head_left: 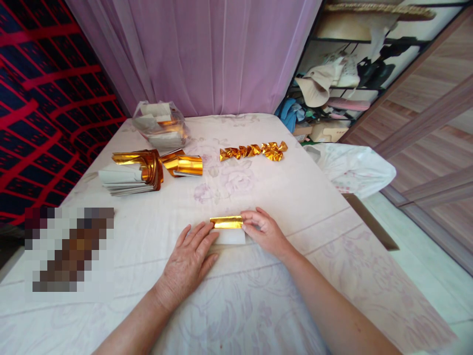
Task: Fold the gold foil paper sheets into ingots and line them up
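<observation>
A sheet of gold foil paper (pixel 226 222) lies on the table in front of me, its gold far edge folded over and its white side (pixel 231 237) showing nearer to me. My left hand (pixel 192 251) rests flat with fingers spread, the fingertips on the sheet's left end. At the right end, my right hand (pixel 264 229) pinches the folded gold edge between thumb and fingers. Beyond the hands is a row of twisted, crumpled gold foil pieces (pixel 254 151).
A fanned stack of gold-and-white sheets (pixel 129 180) lies at left, beside loose curled gold sheets (pixel 185 164). Behind them sits a clear plastic bag (pixel 162 123) of more sheets. A blurred-out patch (pixel 74 251) covers the left front. A white plastic bag (pixel 354 167) lies past the right edge.
</observation>
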### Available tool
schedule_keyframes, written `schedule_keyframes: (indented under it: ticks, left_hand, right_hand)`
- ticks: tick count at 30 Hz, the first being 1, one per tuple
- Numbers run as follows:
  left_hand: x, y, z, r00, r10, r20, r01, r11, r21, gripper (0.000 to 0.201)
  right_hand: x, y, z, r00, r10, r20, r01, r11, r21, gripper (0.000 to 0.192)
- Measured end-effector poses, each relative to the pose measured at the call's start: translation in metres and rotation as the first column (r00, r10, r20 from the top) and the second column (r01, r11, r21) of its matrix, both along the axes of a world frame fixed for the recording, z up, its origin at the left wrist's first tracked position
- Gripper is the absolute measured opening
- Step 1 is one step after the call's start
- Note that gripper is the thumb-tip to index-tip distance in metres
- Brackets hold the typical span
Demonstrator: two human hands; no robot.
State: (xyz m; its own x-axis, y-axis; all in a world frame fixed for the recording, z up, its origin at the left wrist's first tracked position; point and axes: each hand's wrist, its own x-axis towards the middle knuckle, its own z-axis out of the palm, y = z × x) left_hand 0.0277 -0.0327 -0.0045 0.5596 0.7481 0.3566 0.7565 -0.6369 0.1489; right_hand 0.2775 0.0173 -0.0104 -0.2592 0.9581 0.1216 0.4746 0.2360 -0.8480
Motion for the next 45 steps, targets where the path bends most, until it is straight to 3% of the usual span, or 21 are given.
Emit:
schedule_keyframes:
  ticks: [3, 11, 18, 29, 36, 42, 45]
  left_hand:
    - [0.000, 0.000, 0.001, 1.000, -0.005, 0.004, 0.005, 1.000, 0.015, 0.050]
    - [-0.006, 0.001, 0.006, 0.993, -0.023, 0.118, 0.028, 0.999, -0.046, 0.050]
    - [-0.007, 0.003, 0.004, 0.977, 0.032, 0.213, -0.029, 0.999, -0.017, 0.030]
    - [-0.002, -0.003, 0.013, 0.980, -0.038, 0.193, 0.032, 0.999, 0.036, 0.014]
    - [0.001, -0.006, 0.018, 0.987, -0.119, 0.105, 0.119, 0.993, 0.007, 0.025]
    - [0.007, -0.007, 0.021, 0.994, -0.065, 0.089, 0.068, 0.997, -0.037, 0.029]
    - [0.009, -0.008, 0.022, 0.991, -0.021, 0.131, 0.029, 0.998, -0.057, 0.028]
  right_hand:
    - [0.001, 0.000, 0.002, 0.999, 0.012, -0.042, -0.014, 0.999, -0.043, 0.019]
    - [-0.001, -0.004, -0.001, 0.998, -0.007, -0.061, 0.007, 1.000, 0.000, 0.018]
    - [-0.011, -0.010, -0.002, 0.998, -0.024, -0.060, 0.027, 0.998, 0.055, 0.019]
    - [-0.014, -0.010, -0.001, 0.985, -0.097, -0.144, 0.102, 0.994, 0.030, 0.016]
    - [-0.018, -0.011, 0.007, 0.916, -0.202, -0.347, 0.182, 0.979, -0.089, 0.024]
    - [-0.024, -0.016, 0.010, 0.859, -0.239, -0.453, 0.185, 0.970, -0.160, 0.033]
    - [-0.027, -0.021, 0.012, 0.869, -0.226, -0.441, 0.188, 0.974, -0.129, 0.031]
